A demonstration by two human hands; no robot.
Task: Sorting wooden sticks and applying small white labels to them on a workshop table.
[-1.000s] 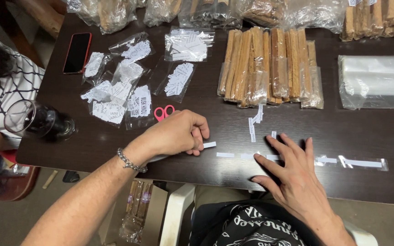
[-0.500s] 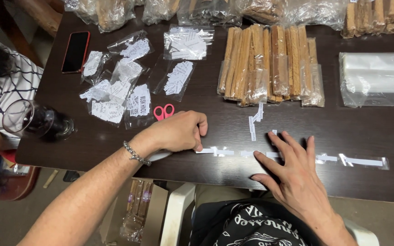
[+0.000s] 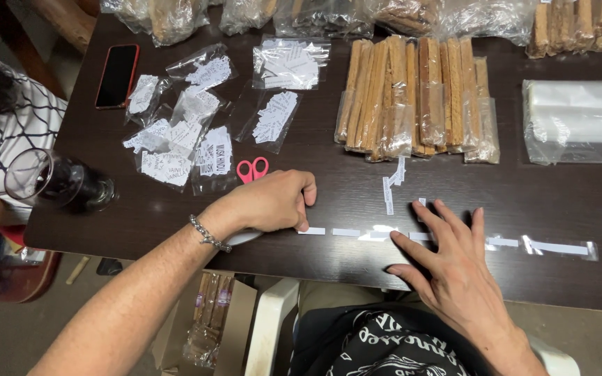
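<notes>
Dark wooden table (image 3: pixel 357 188): nearest, row of white label strips (image 3: pixel 346 232) between curled left hand (image 3: pixel 273 203), fingertips pinching one end, and flat, splayed, empty right hand (image 3: pixel 451 254); beyond, red scissors (image 3: pixel 252 169), six clear label bags (image 3: pixel 196 118), bagged brown sticks (image 3: pixel 412 97).

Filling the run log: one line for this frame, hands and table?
left hand: fingertips on paper strip row | right hand: flat on row | red scissors: behind left hand | stick bundles: far side

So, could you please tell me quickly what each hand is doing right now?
Left hand: curled, fingertips pressing the row of small white paper strips on the dark wooden table.
Right hand: open, fingers spread flat on the row.
</notes>
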